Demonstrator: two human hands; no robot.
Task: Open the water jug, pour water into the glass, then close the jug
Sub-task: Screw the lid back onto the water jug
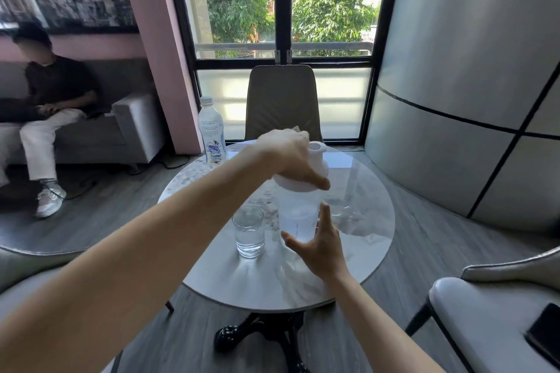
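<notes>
A translucent white water jug (298, 218) stands upright in the middle of the round table (363, 254). My left hand (291, 157) is clamped over its white lid (315, 172) from above. My right hand (318, 247) is at the jug's lower body with fingers spread, touching or just short of it; I cannot tell which. A clear drinking glass (249, 230) with water in it stands just left of the jug, apart from it.
A plastic water bottle (211, 130) stands at the table's far left edge. Chairs surround the table: one at the far side (281, 100) and one at the right (491, 306) with a dark phone (545, 336) on its seat. A person sits on a sofa (133, 127) at the left.
</notes>
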